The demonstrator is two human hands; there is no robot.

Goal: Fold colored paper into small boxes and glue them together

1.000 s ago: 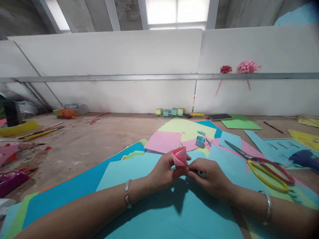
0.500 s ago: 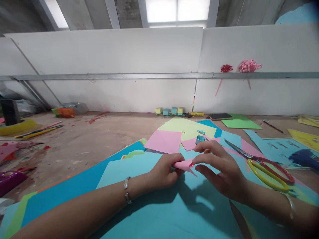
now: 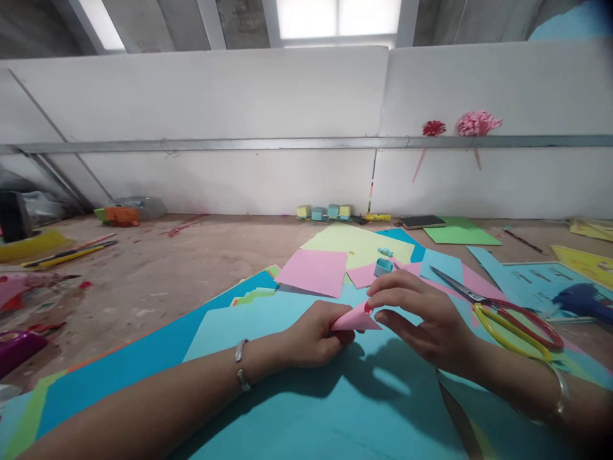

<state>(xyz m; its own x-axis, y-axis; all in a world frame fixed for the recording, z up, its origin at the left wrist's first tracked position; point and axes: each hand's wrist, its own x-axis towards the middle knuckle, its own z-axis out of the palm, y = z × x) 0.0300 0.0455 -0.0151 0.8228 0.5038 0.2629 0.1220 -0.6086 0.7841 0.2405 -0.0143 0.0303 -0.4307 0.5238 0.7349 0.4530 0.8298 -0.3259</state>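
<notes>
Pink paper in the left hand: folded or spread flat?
Folded. The pink paper narrows into the left hand and widens toward the right hand, unlike the flat pink sheet beyond.

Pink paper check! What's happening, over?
Left hand pinching folded pink paper. Right hand at its curled end, grip unclear. Scissors near right forearm, not between hands.

pink flower (image 3: 479, 123), red flower (image 3: 433, 128) behind metal rail (image 3: 287, 144); scissors (image 3: 485, 301) at right
</notes>
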